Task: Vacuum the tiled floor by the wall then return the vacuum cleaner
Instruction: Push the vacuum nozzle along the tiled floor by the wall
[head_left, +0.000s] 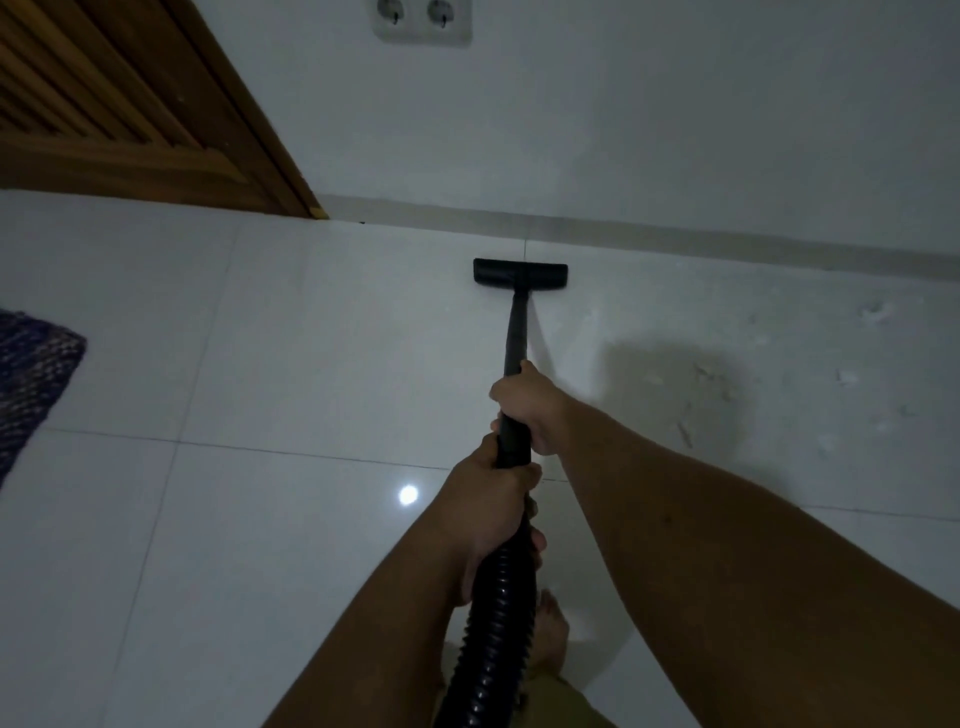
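Hands first: both are wrapped tight around the black vacuum wand (517, 332). The right hand (524, 402) sits further down the tube, fingers curled fully round the smooth rigid plastic, thumb laid along the top. The left hand (491, 512) grips just behind it, where the stiff tube meets the ribbed, corrugated hose (493, 623), fingers closed round the joint; 1 fingertip shows at the hose's right side. Neither hand is open at all.

The wand runs straight away from the person to a flat, rectangular floor nozzle (520, 273), matte black, resting on the tiled floor (291, 364) close to the pale skirting strip (675, 236) at the foot of the wall (623, 119), not quite touching it. The tiles are large, white and glossy, with thin grout lines and 1 bright spot of reflected light. Right of the wand the floor looks dull and scattered with small pale scraps (847, 376).

A slatted wooden door (119, 104) stands at the far left corner, a double socket (422, 18) is set in the wall above, and a dark woven mat (31, 384) lies at the floor's left edge. A bare foot (553, 631) shows beside the hose.
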